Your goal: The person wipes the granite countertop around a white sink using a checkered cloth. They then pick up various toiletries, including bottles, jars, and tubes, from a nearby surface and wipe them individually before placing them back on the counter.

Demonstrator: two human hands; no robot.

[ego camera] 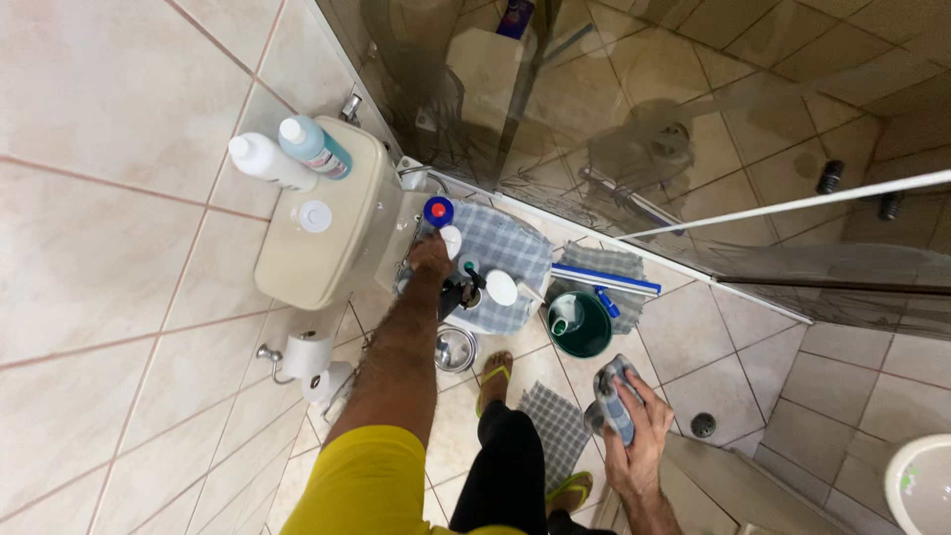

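Grey checked cloth (616,401), soft and light, sits bunched in the right hand (642,436), fingers clamped round its middle, best gripped there, while the left hand (430,256) closes on a slippery spray bottle (436,220) at the toilet lid's (510,253) back edge.

Left hand (430,256) fingers hidden behind bottle (436,214).

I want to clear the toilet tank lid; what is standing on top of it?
On the tank lid lie a white bottle and a teal bottle, beside the round flush button. What is underneath them stays hidden.
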